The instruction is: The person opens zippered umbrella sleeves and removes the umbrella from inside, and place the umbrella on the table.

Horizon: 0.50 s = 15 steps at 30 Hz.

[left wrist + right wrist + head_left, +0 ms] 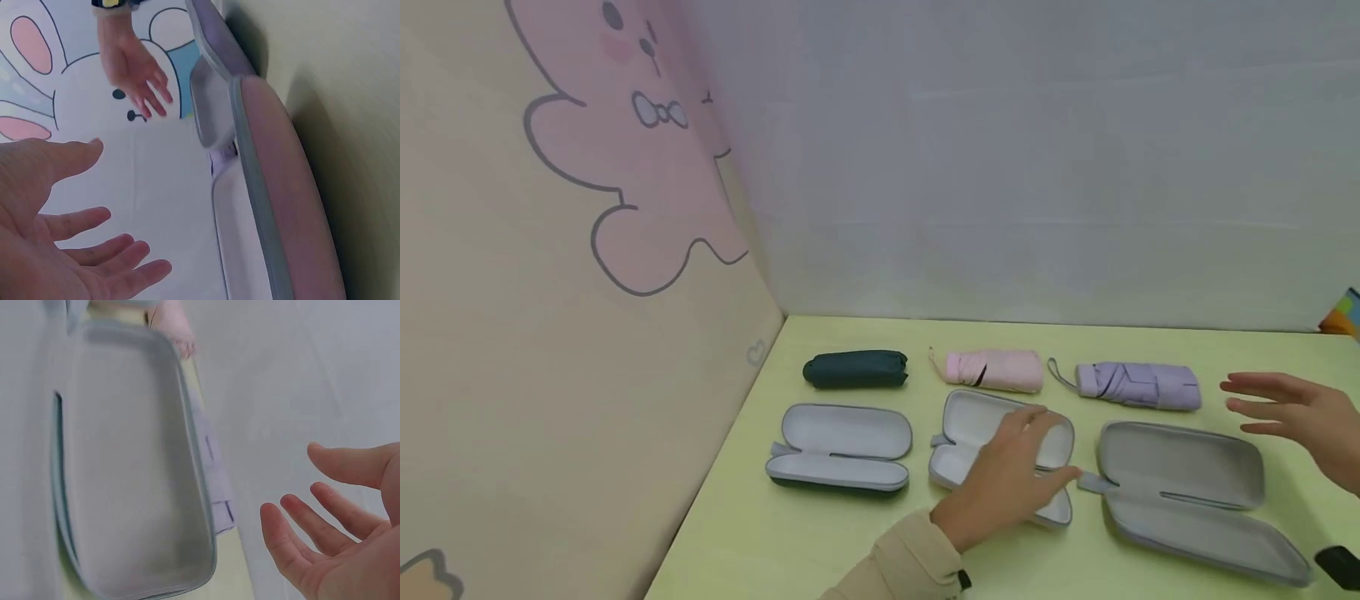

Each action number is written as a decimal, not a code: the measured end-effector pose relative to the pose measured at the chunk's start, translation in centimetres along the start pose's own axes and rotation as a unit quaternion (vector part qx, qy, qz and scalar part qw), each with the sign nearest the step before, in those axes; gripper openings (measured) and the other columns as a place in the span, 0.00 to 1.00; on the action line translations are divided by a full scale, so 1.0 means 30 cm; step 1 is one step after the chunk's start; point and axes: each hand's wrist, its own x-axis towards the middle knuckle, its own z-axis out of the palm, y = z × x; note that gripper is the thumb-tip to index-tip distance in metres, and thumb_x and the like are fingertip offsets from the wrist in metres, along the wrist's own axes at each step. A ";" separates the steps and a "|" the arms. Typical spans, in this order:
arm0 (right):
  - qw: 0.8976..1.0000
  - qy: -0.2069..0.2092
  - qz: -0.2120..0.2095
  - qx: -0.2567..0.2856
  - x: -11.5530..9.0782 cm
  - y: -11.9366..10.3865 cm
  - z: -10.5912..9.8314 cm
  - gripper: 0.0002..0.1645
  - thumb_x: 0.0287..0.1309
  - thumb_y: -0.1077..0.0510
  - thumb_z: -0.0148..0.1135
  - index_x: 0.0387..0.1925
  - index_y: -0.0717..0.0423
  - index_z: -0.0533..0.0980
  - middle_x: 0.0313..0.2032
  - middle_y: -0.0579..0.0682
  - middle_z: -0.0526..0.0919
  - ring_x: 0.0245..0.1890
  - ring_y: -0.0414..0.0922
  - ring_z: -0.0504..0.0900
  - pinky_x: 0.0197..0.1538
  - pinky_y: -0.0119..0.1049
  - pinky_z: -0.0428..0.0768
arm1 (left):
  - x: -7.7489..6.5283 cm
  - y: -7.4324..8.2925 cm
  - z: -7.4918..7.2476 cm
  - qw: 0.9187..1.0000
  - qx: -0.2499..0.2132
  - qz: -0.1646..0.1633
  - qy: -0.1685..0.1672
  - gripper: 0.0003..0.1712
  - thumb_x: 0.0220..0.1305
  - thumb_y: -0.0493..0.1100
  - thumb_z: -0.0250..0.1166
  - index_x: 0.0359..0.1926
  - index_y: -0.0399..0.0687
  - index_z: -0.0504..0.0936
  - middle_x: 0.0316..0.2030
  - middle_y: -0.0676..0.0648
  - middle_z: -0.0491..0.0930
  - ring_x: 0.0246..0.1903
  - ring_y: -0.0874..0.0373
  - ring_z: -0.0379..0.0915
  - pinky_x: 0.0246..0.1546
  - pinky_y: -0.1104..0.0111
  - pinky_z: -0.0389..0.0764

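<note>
Three folded umbrellas lie in a row: dark green [856, 369], pink [1000, 371] and purple [1142, 386]. In front of each stands an open zip case: left case [846, 429], middle case [976, 414], right case [1183, 467]. My left hand [1000, 479] hovers over the middle case, hiding part of it; its fingers are spread and hold nothing in the left wrist view, beside the pink outer shell [281, 169]. Beyond the purple umbrella's right end, my right hand [1303, 421] is raised with loosely extended fingers, holding nothing. The right wrist view shows the right case's grey lining [134, 456] nearby.
All of this rests on a yellow-green table [730, 533]. A white wall or sheet [1037, 208] rises behind it, and a cartoon-printed wall [587, 350] borders the left. A small colourful object [1343, 317] sits at the back right edge, and a black item [1337, 567] lies front right.
</note>
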 end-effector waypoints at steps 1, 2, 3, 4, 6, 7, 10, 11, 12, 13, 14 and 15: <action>1.000 -0.004 -0.007 0.009 -0.017 -0.002 -0.003 0.21 0.66 0.65 0.53 0.53 0.38 0.73 0.43 0.23 0.77 0.37 0.26 0.79 0.32 0.28 0.78 | -0.016 -0.030 -0.026 1.000 0.006 -0.001 0.008 0.32 0.64 0.60 0.59 0.65 0.55 0.67 0.64 0.50 0.64 0.63 0.60 0.59 0.54 0.66 0.71; 1.000 -0.007 -0.017 0.010 -0.033 -0.004 -0.007 0.22 0.66 0.66 0.52 0.56 0.42 0.73 0.45 0.25 0.78 0.39 0.26 0.79 0.33 0.29 0.78 | -0.035 -0.064 -0.052 1.000 0.011 -0.002 0.020 0.32 0.64 0.59 0.60 0.65 0.54 0.67 0.64 0.48 0.63 0.63 0.58 0.59 0.54 0.64 0.72; 0.999 -0.011 -0.035 0.002 -0.048 -0.004 -0.012 0.23 0.66 0.68 0.50 0.59 0.47 0.71 0.47 0.26 0.78 0.40 0.27 0.79 0.33 0.29 0.78 | -0.056 -0.098 -0.076 0.999 0.021 -0.005 0.034 0.32 0.64 0.57 0.61 0.65 0.52 0.67 0.64 0.46 0.63 0.63 0.56 0.60 0.54 0.62 0.72; 0.999 -0.009 -0.047 -0.015 -0.061 -0.006 -0.017 0.24 0.67 0.68 0.50 0.62 0.51 0.68 0.48 0.26 0.77 0.41 0.27 0.79 0.33 0.29 0.78 | -0.078 -0.135 -0.102 0.998 0.031 -0.010 0.046 0.33 0.63 0.56 0.61 0.66 0.51 0.66 0.64 0.45 0.63 0.63 0.54 0.60 0.55 0.60 0.72; 0.997 0.006 -0.052 -0.053 -0.082 -0.009 -0.028 0.26 0.66 0.66 0.52 0.64 0.55 0.66 0.49 0.25 0.74 0.42 0.24 0.77 0.33 0.29 0.79 | -0.127 -0.205 -0.152 0.996 0.041 -0.025 0.074 0.33 0.62 0.53 0.64 0.65 0.48 0.67 0.64 0.42 0.63 0.62 0.50 0.61 0.54 0.57 0.72; 0.995 0.021 -0.050 -0.085 -0.091 -0.009 -0.031 0.27 0.67 0.64 0.52 0.66 0.56 0.63 0.49 0.23 0.72 0.42 0.21 0.75 0.32 0.28 0.79 | -0.151 -0.238 -0.175 0.995 0.043 -0.035 0.088 0.33 0.62 0.52 0.65 0.65 0.47 0.67 0.64 0.41 0.63 0.62 0.49 0.61 0.54 0.55 0.72; 0.981 0.066 -0.030 -0.182 -0.127 0.005 -0.030 0.33 0.67 0.55 0.54 0.70 0.57 0.57 0.53 0.22 0.65 0.43 0.12 0.65 0.31 0.22 0.75 | -0.222 -0.330 -0.236 0.988 0.050 -0.073 0.124 0.33 0.61 0.49 0.66 0.65 0.45 0.68 0.65 0.40 0.62 0.62 0.46 0.61 0.54 0.52 0.72; 0.976 0.078 -0.019 -0.204 -0.140 0.005 -0.023 0.35 0.67 0.54 0.55 0.70 0.59 0.56 0.58 0.27 0.65 0.49 0.17 0.68 0.37 0.26 0.78 | -0.244 -0.358 -0.254 0.986 0.054 -0.082 0.134 0.34 0.60 0.48 0.67 0.65 0.44 0.68 0.65 0.39 0.62 0.63 0.45 0.60 0.53 0.51 0.71; 0.970 0.091 -0.012 -0.226 -0.154 0.005 -0.012 0.37 0.66 0.53 0.56 0.70 0.61 0.55 0.62 0.34 0.65 0.54 0.24 0.69 0.36 0.30 0.79 | -0.266 -0.387 -0.270 0.984 0.061 -0.090 0.142 0.34 0.60 0.48 0.67 0.65 0.44 0.67 0.65 0.38 0.61 0.63 0.44 0.60 0.53 0.51 0.71; 0.963 0.102 -0.010 -0.250 -0.173 0.005 0.003 0.39 0.65 0.53 0.57 0.70 0.64 0.53 0.67 0.42 0.62 0.60 0.34 0.68 0.43 0.38 0.79 | -0.289 -0.417 -0.285 0.982 0.073 -0.095 0.149 0.35 0.60 0.48 0.67 0.65 0.43 0.67 0.66 0.37 0.61 0.63 0.43 0.60 0.53 0.50 0.71; 0.956 0.113 -0.019 -0.272 -0.191 0.004 0.019 0.40 0.63 0.54 0.59 0.69 0.67 0.54 0.69 0.53 0.58 0.65 0.45 0.65 0.48 0.47 0.76 | -0.312 -0.448 -0.299 0.979 0.085 -0.100 0.155 0.36 0.60 0.47 0.67 0.66 0.43 0.66 0.66 0.36 0.60 0.63 0.42 0.59 0.53 0.49 0.71; 0.947 0.125 -0.034 -0.293 -0.210 0.002 0.032 0.42 0.60 0.55 0.63 0.68 0.68 0.54 0.69 0.61 0.56 0.67 0.56 0.59 0.54 0.54 0.71 | -0.334 -0.478 -0.312 0.977 0.096 -0.103 0.160 0.37 0.59 0.47 0.68 0.66 0.42 0.66 0.66 0.35 0.59 0.63 0.41 0.59 0.53 0.48 0.71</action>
